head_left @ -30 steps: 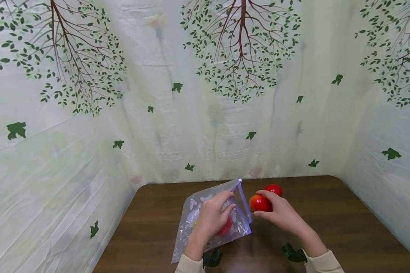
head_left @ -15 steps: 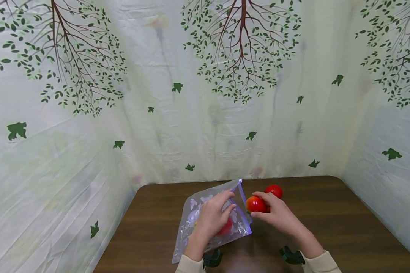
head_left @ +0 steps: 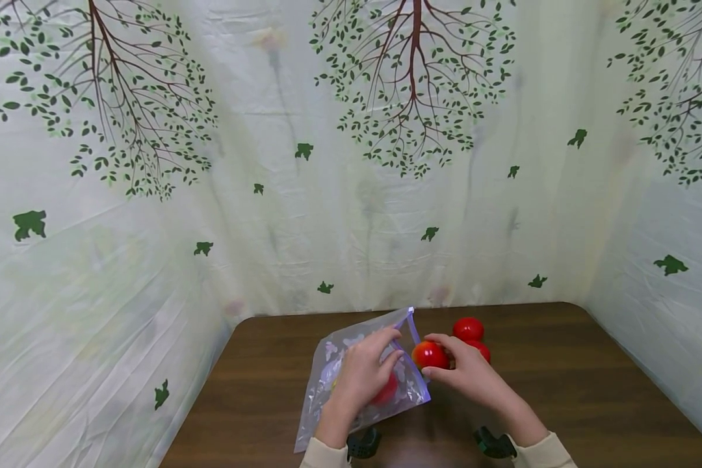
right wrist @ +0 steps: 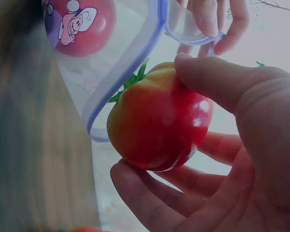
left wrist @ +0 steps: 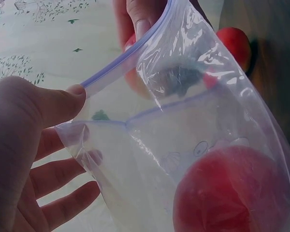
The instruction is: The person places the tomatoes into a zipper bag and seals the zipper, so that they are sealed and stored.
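A clear zip bag (head_left: pixel 327 390) with a purple seal lies on the table, its mouth spread toward the right. My left hand (head_left: pixel 363 367) pinches the rim of that mouth between thumb and fingers. Inside the bag a round red thing (left wrist: pixel 227 193) shows through the printed plastic. My right hand (head_left: pixel 470 367) grips a red and yellow tomato (right wrist: pixel 157 118) with thumb and fingers. The tomato's green leafy stem end faces the bag, right at the purple edge in the right wrist view.
Behind the right hand, two more red fruits, one at the back (head_left: pixel 468 329) and one partly hidden (head_left: pixel 482 351), stand on the brown wooden table (head_left: pixel 585 390). A pale curtain (head_left: pixel 363 247) printed with trees and leaves hangs behind the table.
My right hand has moved left with the tomato, up to the bag's mouth, uncovering more of the fruit behind it. The left hand and the bag stay in place.
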`<state>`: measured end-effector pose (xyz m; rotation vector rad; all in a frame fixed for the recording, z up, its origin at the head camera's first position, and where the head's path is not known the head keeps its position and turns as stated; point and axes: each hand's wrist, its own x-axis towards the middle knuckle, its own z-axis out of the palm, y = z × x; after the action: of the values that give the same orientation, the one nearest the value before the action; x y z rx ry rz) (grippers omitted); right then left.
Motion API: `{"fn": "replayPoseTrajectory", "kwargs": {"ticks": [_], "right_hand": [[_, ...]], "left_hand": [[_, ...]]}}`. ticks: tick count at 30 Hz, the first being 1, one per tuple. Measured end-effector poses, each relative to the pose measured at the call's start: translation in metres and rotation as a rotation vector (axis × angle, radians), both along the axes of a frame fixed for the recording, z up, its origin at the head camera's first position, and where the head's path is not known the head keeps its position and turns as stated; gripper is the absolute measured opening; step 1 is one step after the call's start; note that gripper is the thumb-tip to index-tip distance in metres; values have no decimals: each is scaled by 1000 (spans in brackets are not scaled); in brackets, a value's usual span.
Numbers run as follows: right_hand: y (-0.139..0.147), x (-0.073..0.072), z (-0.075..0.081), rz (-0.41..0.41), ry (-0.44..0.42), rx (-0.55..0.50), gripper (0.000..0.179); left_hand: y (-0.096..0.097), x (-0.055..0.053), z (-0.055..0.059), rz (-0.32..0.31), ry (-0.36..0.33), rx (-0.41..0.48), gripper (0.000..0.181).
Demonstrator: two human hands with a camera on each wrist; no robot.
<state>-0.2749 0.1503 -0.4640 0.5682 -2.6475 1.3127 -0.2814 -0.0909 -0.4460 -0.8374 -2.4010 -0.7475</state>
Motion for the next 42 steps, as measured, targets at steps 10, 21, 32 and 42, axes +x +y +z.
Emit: {"fn": "replayPoseTrajectory", "kwargs": {"ticks": [10,21,32,42], "right_hand": [[-2,-1,-3,38,-70,-4,66],[-4,0,-4,34,-106,-16,70],[-6,2,-2,143,-195,-140,48],[-12,3,-3,226,-239,-175,42]], "left_hand": [[0,0,0,0,0,-1,30],[0,0,-1,-3,18,-5,29],[0,-1,-2,-25,111,9,27],[-1,-2,-3,-32,165,17,26]]}}
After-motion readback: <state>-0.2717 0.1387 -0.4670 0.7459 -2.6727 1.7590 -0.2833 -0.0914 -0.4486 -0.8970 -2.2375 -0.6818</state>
